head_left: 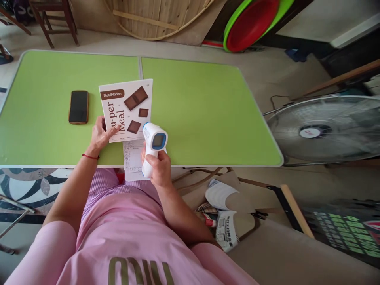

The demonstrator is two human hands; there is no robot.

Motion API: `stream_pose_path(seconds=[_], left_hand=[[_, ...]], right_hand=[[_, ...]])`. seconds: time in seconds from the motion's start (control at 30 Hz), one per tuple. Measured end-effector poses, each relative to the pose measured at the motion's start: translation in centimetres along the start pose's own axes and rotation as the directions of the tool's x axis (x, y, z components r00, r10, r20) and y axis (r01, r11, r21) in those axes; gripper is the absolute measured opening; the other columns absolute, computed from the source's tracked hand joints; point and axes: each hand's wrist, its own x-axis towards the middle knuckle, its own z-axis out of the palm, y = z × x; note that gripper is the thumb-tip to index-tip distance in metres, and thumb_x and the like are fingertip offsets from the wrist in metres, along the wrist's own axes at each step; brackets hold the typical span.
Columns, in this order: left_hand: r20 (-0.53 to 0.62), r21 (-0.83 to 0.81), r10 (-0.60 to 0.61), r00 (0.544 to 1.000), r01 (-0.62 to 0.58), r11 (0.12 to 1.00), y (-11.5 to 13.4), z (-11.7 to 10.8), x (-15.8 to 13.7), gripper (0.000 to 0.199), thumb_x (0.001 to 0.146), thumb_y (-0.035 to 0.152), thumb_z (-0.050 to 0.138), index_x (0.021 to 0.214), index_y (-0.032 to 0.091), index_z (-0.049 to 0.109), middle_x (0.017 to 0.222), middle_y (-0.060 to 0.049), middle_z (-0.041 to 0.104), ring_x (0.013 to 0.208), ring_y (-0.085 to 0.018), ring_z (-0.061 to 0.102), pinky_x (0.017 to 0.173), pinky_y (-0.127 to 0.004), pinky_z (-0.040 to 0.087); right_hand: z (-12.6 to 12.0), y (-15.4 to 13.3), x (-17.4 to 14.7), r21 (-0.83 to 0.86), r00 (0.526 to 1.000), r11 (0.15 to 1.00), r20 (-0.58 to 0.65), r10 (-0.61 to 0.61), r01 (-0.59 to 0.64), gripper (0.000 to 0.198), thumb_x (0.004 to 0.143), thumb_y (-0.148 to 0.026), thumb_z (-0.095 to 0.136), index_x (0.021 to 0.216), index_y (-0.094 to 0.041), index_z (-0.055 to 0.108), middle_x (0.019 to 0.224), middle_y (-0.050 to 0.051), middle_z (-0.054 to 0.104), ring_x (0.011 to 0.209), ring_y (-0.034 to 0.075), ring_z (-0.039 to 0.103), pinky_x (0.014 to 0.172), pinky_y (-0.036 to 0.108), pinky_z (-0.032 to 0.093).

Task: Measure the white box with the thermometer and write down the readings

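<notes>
My left hand (102, 132) grips the lower left side of a white NutriMotion box (118, 109), thumb on its front; brown chocolate pieces are printed on it. The box is tilted up over the table. In my right hand (160, 168) is a white and blue infrared thermometer (152, 136), its fingers wrapped round the handle. The small grey screen faces me, and its head is close to the box's lower right corner. Beneath the box, a printed sheet of paper (133, 156) hangs over the table's front edge. A dark-screened phone (78, 107) lies left of the box.
The green folding table (204, 114) has a pale metal rim and a centre seam. A large fan (314, 130) stands to its right. Red and green basins (252, 23) lean at the back. A wooden chair (56, 18) is at the far left, papers (222, 196) at lower right.
</notes>
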Motion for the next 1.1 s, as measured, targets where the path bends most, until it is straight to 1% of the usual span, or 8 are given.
stream_pose_path(seconds=[0.07,0.13,0.23,0.33,0.5,0.63,0.9,1.1], left_hand=[[0.002,0.057,-0.031,1.000,0.031,0.998,0.4,0.2,-0.2,0.090,0.070,0.097,0.093,0.114,0.022,0.070,0.107,-0.012,0.086,0.098,-0.036,0.084,0.081,-0.049,0.067],[0.008,0.080,-0.036,0.999,0.036,0.996,0.7,0.4,-0.2,0.090,0.070,0.098,0.093,0.114,0.023,0.069,0.105,-0.012,0.086,0.095,-0.036,0.084,0.077,-0.048,0.067],[0.002,0.095,-0.037,0.999,0.037,0.995,0.6,0.6,-0.1,0.090,0.070,0.099,0.092,0.112,0.023,0.068,0.105,-0.011,0.087,0.094,-0.035,0.084,0.075,-0.047,0.066],[0.005,0.099,-0.045,0.999,0.045,0.994,0.5,0.6,0.0,0.090,0.068,0.101,0.091,0.108,0.024,0.069,0.103,-0.011,0.087,0.090,-0.033,0.083,0.073,-0.045,0.065],[-0.011,0.120,-0.029,1.000,0.030,0.992,0.6,0.6,0.0,0.091,0.068,0.104,0.089,0.107,0.023,0.071,0.103,-0.010,0.087,0.088,-0.030,0.081,0.074,-0.044,0.064],[-0.001,0.122,-0.039,0.999,0.039,0.992,0.8,0.6,0.0,0.095,0.066,0.105,0.088,0.109,0.022,0.073,0.104,-0.011,0.087,0.090,-0.031,0.081,0.077,-0.046,0.064],[0.001,0.106,0.012,1.000,-0.012,0.994,0.7,0.3,0.0,0.084,0.073,0.098,0.091,0.108,0.022,0.077,0.100,-0.009,0.087,0.082,-0.028,0.078,0.076,-0.044,0.063],[0.006,0.099,0.004,1.000,-0.004,0.995,0.9,0.3,0.0,0.087,0.071,0.099,0.090,0.110,0.022,0.078,0.105,-0.011,0.089,0.086,-0.029,0.080,0.074,-0.043,0.063]], right_hand=[[0.8,-0.3,0.0,0.044,0.996,0.996,-0.008,0.084,-0.083,0.037,0.077,-0.056,0.081,0.100,-0.027,0.075,0.078,-0.002,0.064,0.069,0.018,0.054,0.063,0.034,0.045],[1.4,-0.5,0.4,0.072,0.988,0.985,-0.003,0.156,-0.155,0.039,0.072,-0.058,0.082,0.094,-0.027,0.073,0.076,-0.002,0.065,0.068,0.017,0.052,0.064,0.034,0.044],[2.2,-0.4,1.2,0.083,0.980,0.977,-0.032,0.198,-0.195,0.039,0.067,-0.059,0.083,0.086,-0.027,0.071,0.072,-0.003,0.064,0.067,0.016,0.050,0.065,0.034,0.043],[2.6,0.1,1.6,0.079,0.976,0.976,-0.064,0.206,-0.201,0.039,0.067,-0.060,0.082,0.083,-0.027,0.069,0.072,-0.003,0.063,0.067,0.016,0.049,0.066,0.034,0.043],[2.7,0.8,1.4,0.061,0.979,0.979,-0.048,0.199,-0.196,0.040,0.072,-0.062,0.080,0.088,-0.027,0.071,0.076,-0.002,0.063,0.071,0.018,0.053,0.069,0.035,0.043],[2.7,0.7,1.4,0.067,0.978,0.978,-0.043,0.202,-0.199,0.041,0.070,-0.063,0.080,0.088,-0.027,0.072,0.074,-0.003,0.062,0.071,0.017,0.052,0.069,0.035,0.042],[2.5,0.4,1.7,0.093,0.976,0.973,-0.031,0.214,-0.211,0.039,0.067,-0.062,0.079,0.082,-0.026,0.070,0.071,-0.004,0.061,0.068,0.016,0.049,0.067,0.034,0.040],[2.8,0.3,1.7,0.061,0.980,0.978,-0.026,0.199,-0.197,0.040,0.069,-0.063,0.077,0.087,-0.026,0.071,0.076,-0.003,0.061,0.072,0.017,0.051,0.069,0.034,0.043]])
